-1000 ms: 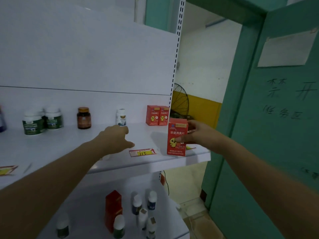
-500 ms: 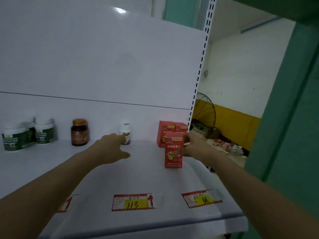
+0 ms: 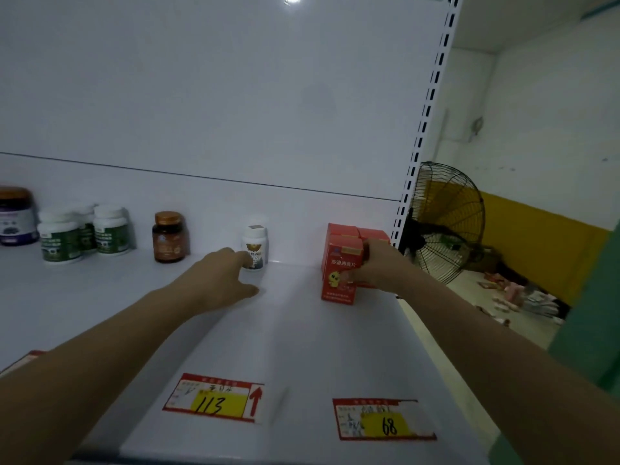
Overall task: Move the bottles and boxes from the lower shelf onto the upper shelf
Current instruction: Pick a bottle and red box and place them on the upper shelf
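Red carton [image 3: 340, 273] upright on white shelf [image 3: 302, 347], 3 o'clock of small white bottle [image 3: 256, 241], right hand [image 3: 375, 268] gripping it, left hand [image 3: 218, 276] at bottle, hold unclear

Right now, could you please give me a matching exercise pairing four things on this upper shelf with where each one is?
Things:
1. red box with the duck picture
2. small white bottle
3. amber bottle
4. price tag marked 68

Places:
A. at the shelf's front edge, right of the tag marked 113
B. partly behind the left hand's fingers
C. gripped by the right hand
D. standing free, right of the green-labelled jars

Pairs: 1-C, 2-B, 3-D, 4-A.
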A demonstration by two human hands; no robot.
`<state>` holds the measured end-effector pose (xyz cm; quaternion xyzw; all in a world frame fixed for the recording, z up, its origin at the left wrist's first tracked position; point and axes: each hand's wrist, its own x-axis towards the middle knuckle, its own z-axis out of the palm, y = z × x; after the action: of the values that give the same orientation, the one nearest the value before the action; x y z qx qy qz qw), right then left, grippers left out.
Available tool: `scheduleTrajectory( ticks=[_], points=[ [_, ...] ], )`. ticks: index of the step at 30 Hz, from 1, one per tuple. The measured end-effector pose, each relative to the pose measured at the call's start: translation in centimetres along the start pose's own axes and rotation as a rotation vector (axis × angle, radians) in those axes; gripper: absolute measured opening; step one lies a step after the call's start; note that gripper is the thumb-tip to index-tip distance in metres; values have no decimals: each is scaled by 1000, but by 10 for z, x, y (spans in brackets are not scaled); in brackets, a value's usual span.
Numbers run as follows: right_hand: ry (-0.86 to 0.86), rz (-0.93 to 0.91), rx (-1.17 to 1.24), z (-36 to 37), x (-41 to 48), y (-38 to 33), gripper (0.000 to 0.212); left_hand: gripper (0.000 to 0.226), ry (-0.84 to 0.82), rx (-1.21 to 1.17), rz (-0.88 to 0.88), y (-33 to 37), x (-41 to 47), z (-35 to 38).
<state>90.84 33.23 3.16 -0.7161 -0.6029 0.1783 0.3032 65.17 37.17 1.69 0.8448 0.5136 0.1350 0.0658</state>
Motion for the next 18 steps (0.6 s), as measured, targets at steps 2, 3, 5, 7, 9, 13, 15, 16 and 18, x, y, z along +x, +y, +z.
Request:
scheduleTrajectory(
  ticks=[2,3,5,7,9,13,15,16,18],
  points=[
    [10,-18,-79,-1,2,-2,49,57,18,-2,2,1,-2,-2],
    [13,-25,-112,-2,3,-2,50,57,24,-3,1,1,-3,-3],
    [23,-32,-142,-3,3,-3,54,57,33,-4,-6,-1,-5,-4],
    [45,-46,-167,-4,1,-6,62,57,43,-11,-16,-3,-8,-6],
    [63,-54,-243,-4,1,-9,67,56,51,-25,-23,-4,-10,-8],
    [64,-24,-322,-3,2,-12,64,57,61,-42,-35,-4,-16,-11],
    [59,-13,-317,-3,1,-11,63,57,62,-38,-49,-4,-20,-13],
    [58,-9,-314,-2,0,-10,62,57,62,-35,-57,-4,-22,-15],
    [69,-7,-330,0,-3,-8,61,57,58,-30,-78,-5,-29,-16]
  ],
)
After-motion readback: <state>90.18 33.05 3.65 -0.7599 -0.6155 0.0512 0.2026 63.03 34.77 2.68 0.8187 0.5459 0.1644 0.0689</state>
